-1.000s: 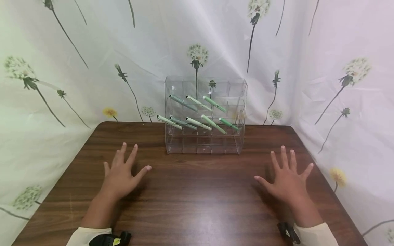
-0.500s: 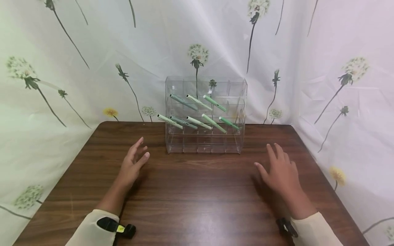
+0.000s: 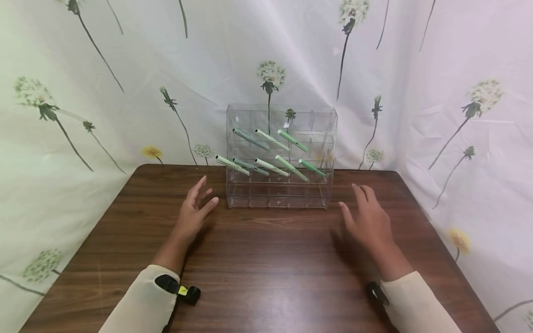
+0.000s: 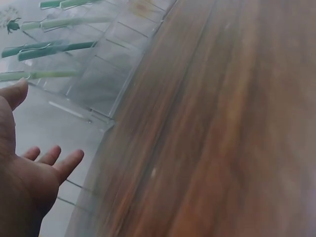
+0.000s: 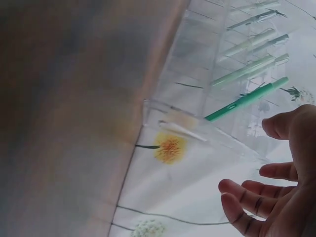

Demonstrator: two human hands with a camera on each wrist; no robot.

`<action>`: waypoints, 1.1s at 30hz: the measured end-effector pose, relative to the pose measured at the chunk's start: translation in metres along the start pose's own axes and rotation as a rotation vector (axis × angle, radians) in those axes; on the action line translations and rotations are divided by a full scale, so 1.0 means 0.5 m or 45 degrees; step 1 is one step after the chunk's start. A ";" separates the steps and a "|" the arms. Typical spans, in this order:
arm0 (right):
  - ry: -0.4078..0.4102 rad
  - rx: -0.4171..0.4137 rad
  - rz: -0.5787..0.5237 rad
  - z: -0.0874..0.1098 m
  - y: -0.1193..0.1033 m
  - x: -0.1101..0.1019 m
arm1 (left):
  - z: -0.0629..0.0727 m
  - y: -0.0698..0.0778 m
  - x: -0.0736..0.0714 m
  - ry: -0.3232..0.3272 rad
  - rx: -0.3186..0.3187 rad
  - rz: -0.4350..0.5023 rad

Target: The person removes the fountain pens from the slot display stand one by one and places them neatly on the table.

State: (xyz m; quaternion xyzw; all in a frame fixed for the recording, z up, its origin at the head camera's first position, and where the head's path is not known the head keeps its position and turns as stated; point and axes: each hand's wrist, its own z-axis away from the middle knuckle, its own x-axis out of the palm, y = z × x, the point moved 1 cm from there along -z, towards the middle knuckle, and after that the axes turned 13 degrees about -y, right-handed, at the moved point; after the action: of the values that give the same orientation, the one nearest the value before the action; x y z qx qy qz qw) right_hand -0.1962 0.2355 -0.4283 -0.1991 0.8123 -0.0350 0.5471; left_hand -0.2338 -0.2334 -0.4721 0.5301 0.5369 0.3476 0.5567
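A clear, tiered pen rack (image 3: 279, 201) stands at the back of the table. Several capped pens in greens and grey-green lean in its middle tiers, among them a dark green pen (image 3: 312, 168) at the right end and a pale green pen (image 3: 232, 165) at the left end. My left hand (image 3: 192, 215) is just left of the rack, thumb and fingers spread apart, holding nothing. To the rack's right, my right hand (image 3: 368, 219) hovers above the table with loosely bent fingers and nothing in it. Neither hand touches the rack. Both wrist views show the palms facing it.
The brown wooden table (image 3: 258, 268) reaches back to a white curtain (image 3: 200, 55) printed with dandelions, which also hangs along both sides. A black strap with a small camera (image 3: 189, 294) sits on the left sleeve; another is on the right wrist.
Both hands have moved forward and inward toward the rack from flat, spread poses at the sides. The left hand has turned its palm inward. The pens and rack have stayed in place.
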 end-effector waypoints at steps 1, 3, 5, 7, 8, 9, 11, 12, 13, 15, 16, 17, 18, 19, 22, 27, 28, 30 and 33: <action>0.011 -0.002 -0.009 -0.005 -0.004 0.000 | -0.004 0.000 0.003 0.000 -0.003 0.008; 0.025 -0.009 -0.027 -0.017 -0.013 -0.002 | -0.012 -0.001 0.010 0.004 -0.003 0.008; 0.016 -0.005 -0.044 -0.030 -0.024 -0.004 | -0.022 -0.006 0.017 0.006 0.008 0.011; -0.004 0.004 -0.061 -0.041 -0.036 -0.004 | -0.032 -0.010 0.025 0.010 0.022 0.018; -0.013 0.002 -0.072 -0.046 -0.041 -0.003 | -0.036 -0.012 0.029 0.011 0.026 0.018; -0.030 0.007 -0.084 -0.051 -0.046 -0.003 | -0.041 -0.014 0.033 0.011 0.031 0.028; -0.058 0.013 -0.108 -0.060 -0.057 0.000 | -0.050 -0.017 0.040 0.015 0.047 0.047; -0.065 0.015 -0.124 -0.065 -0.061 0.003 | -0.054 -0.018 0.043 0.018 0.048 0.058; -0.069 0.018 -0.139 -0.069 -0.066 0.004 | -0.058 -0.019 0.047 0.022 0.053 0.064; -0.058 0.020 -0.163 -0.079 -0.074 0.007 | -0.066 -0.021 0.052 0.027 0.066 0.092; -0.046 0.018 -0.174 -0.084 -0.078 0.009 | -0.070 -0.021 0.055 0.030 0.070 0.100; -0.036 0.015 -0.189 -0.089 -0.082 0.009 | -0.074 -0.021 0.058 0.033 0.070 0.110; -0.029 0.012 -0.208 -0.094 -0.085 0.011 | -0.077 -0.021 0.060 0.037 0.071 0.118; -0.027 0.009 -0.229 -0.099 -0.089 0.012 | -0.080 -0.021 0.062 0.040 0.073 0.124; -0.036 0.009 -0.278 -0.114 -0.095 0.021 | -0.089 -0.022 0.068 0.045 0.071 0.131; -0.055 0.022 -0.347 -0.135 -0.095 0.040 | -0.100 -0.032 0.073 0.036 0.058 0.146; -0.059 0.020 -0.362 -0.141 -0.094 0.042 | -0.101 -0.033 0.073 0.033 0.055 0.150; -0.073 0.015 -0.395 -0.153 -0.094 0.045 | -0.103 -0.035 0.070 0.035 0.054 0.150; -0.111 0.008 -0.465 -0.177 -0.094 0.049 | -0.106 -0.038 0.064 0.037 0.081 0.133</action>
State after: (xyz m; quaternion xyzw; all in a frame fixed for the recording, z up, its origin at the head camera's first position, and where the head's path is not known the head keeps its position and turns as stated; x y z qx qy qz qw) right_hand -0.2706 0.1694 -0.4014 -0.3429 0.7381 -0.1276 0.5669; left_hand -0.2829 -0.1949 -0.4905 0.5696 0.5273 0.3667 0.5128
